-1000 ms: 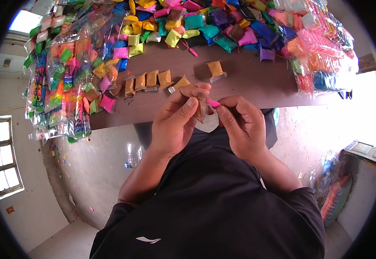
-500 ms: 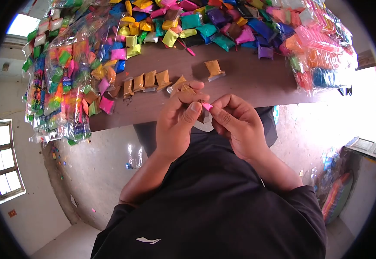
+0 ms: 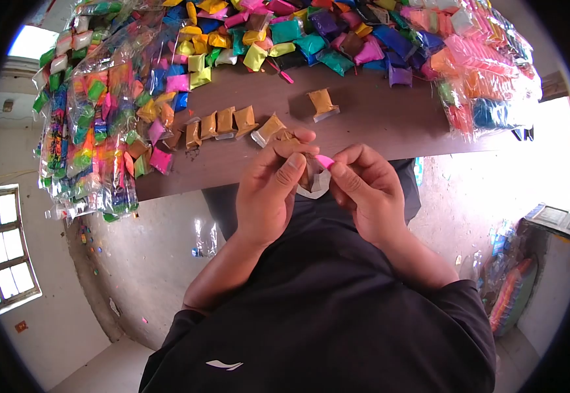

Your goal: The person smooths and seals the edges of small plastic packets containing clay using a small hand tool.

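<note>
In front of my chest, my left hand (image 3: 270, 187) pinches a small brown clay packet (image 3: 306, 178) between thumb and curled fingers. The packet's pale wrapper end hangs below the fingers, and much of it is hidden behind them. My right hand (image 3: 367, 183) is closed with thumb and forefinger on a small pink plastic tool (image 3: 324, 161). Its flat tip points left, right at the left fingertips and the packet. Just beyond the left hand lies another brown packet (image 3: 270, 128), with a row of several more brown packets (image 3: 225, 122) to its left.
A single brown packet (image 3: 323, 103) lies further back on the brown table (image 3: 389, 124). Colourful packets (image 3: 311, 44) are heaped along the far side, with a pink stick (image 3: 286, 76) at their edge. Clear bags of packets stand left (image 3: 95, 144) and right (image 3: 484, 85).
My right hand has drawn slightly to the right, and more of the pink tool shows. More of the brown packet and its pale wrapper end is visible below my left fingers.
</note>
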Demonstrator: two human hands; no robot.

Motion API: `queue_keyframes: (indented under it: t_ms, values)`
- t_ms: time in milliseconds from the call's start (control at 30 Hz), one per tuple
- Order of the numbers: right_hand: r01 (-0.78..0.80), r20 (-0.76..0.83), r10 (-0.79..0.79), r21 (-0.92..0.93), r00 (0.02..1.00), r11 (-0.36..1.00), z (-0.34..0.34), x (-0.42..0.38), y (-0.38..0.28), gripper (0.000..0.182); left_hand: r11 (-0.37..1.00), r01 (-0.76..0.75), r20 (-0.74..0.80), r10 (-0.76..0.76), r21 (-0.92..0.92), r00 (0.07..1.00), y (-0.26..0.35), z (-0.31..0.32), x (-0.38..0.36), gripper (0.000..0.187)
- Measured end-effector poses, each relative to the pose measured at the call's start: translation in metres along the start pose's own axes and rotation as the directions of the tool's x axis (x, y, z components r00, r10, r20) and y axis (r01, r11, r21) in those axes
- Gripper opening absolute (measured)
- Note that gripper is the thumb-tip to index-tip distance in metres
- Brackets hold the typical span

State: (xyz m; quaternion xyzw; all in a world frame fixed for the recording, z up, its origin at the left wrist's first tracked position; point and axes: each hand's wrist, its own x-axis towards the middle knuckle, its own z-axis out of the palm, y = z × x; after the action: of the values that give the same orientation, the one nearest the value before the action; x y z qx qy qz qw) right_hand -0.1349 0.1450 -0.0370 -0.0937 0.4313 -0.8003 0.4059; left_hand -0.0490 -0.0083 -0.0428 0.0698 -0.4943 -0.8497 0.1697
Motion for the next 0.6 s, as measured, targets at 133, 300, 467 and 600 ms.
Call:
queue_keyframes:
  t_ms: [133, 300, 467, 600]
  values:
    - [0.261, -0.030, -0.283, -0.302, 0.959, 0.917, 0.0052, -0.0060, 0.0003, 0.004, 0.994, 0.048, -0.058, -0.054, -0.101, 0.997, 0.0036, 0.0061, 0.0000, 0.022]
    - [0.281, 0.003, -0.306, -0.408, 0.952, 0.869, 0.0014, -0.0037, 0.0072, 0.004, 0.994, 0.037, -0.027, -0.040, -0.102, 0.999, 0.0005, 0.0018, -0.0001, 0.021]
    - [0.232, -0.004, -0.251, -0.362, 0.968, 0.903, 0.0052, -0.0014, 0.0047, 0.006, 1.000, 0.021, -0.025, -0.020, 0.023, 0.999, -0.0017, 0.0015, -0.0031, 0.019]
    - [0.118, -0.034, -0.126, -0.175, 0.991, 0.977, 0.0082, -0.0009, 0.0052, 0.008, 0.990, -0.033, -0.021, 0.036, 0.139, 0.999, -0.0027, 0.0007, -0.0052, 0.019]
